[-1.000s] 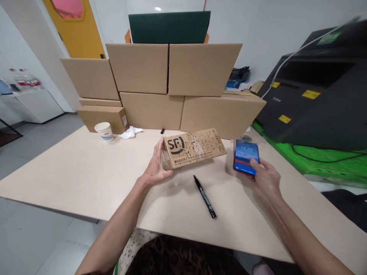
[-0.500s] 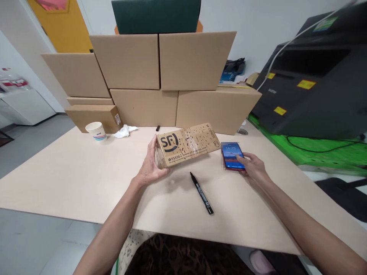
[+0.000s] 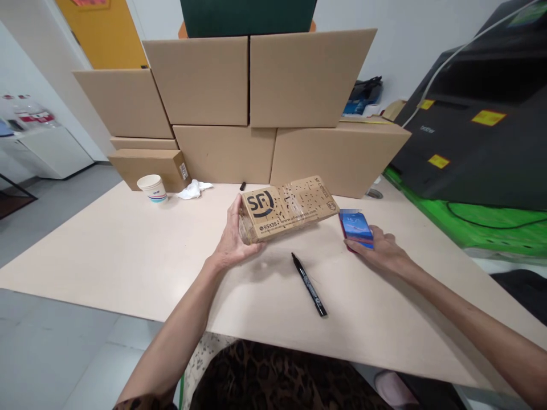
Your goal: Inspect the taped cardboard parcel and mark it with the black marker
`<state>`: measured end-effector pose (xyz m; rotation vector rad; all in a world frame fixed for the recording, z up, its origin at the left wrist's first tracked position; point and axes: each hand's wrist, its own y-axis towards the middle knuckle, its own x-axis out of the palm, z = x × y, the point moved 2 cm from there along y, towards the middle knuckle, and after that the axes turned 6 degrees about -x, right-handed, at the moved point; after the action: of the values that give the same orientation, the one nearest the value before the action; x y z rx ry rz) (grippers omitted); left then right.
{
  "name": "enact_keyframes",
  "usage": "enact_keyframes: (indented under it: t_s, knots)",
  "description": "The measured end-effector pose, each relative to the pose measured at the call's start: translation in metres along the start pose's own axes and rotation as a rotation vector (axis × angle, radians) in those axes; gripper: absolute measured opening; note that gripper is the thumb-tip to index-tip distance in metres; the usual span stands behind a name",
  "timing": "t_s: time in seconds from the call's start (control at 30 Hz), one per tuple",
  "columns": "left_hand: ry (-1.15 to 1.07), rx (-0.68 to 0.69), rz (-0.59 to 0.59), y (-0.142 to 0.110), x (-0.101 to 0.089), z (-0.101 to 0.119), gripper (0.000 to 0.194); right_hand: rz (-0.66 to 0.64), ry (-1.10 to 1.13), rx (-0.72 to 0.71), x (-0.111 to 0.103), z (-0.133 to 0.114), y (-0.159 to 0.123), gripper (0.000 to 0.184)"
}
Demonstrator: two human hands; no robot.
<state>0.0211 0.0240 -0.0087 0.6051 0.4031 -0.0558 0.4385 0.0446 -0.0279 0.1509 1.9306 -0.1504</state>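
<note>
Tilted above the table [image 3: 141, 250] is a small brown cardboard box [image 3: 294, 208] with a black SF logo and clear tape. My left hand [image 3: 237, 239] grips its left end, thumb along the lower edge and fingers behind. My right hand [image 3: 380, 247] holds a smartphone [image 3: 358, 228] with a lit blue screen and a red edge, just right of the box. The thumb lies along the phone's lower edge. Between my forearms a black marker [image 3: 308, 285] lies on the table, its tip bare. A small black cap [image 3: 243, 186] lies behind the box.
Large cardboard boxes [image 3: 205, 82] are stacked along the table's back. A paper cup [image 3: 152, 188] and crumpled tissue [image 3: 194, 189] stand at the back left. On the right, a big dark printer [image 3: 461, 131] rests on a green surface [image 3: 491, 228].
The view has shifted, so the scene sits farther right. My right thumb has moved from the phone's screen to its lower edge. My left hand keeps its grip on the box.
</note>
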Motion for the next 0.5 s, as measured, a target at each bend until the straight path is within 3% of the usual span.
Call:
enact_keyframes:
  t_s: [0.17,0.27,0.4,0.5]
  knots:
    - [-0.033,-0.009,0.033,0.0,0.002,-0.002,0.14,-0.036,-0.109,0.015,-0.002,-0.013,-0.013,0.095]
    - [-0.098,-0.066,0.124,0.0,0.002,-0.001,0.14,0.076,-0.077,-0.084,-0.002,-0.015,-0.014,0.093]
    - [-0.233,-0.24,0.303,0.002,-0.004,0.002,0.132,0.282,0.184,-0.37,0.0,-0.034,-0.017,0.082]
    - [-0.403,-0.427,0.408,0.004,-0.01,0.001,0.118,0.204,0.52,-0.428,0.005,-0.062,-0.02,0.081]
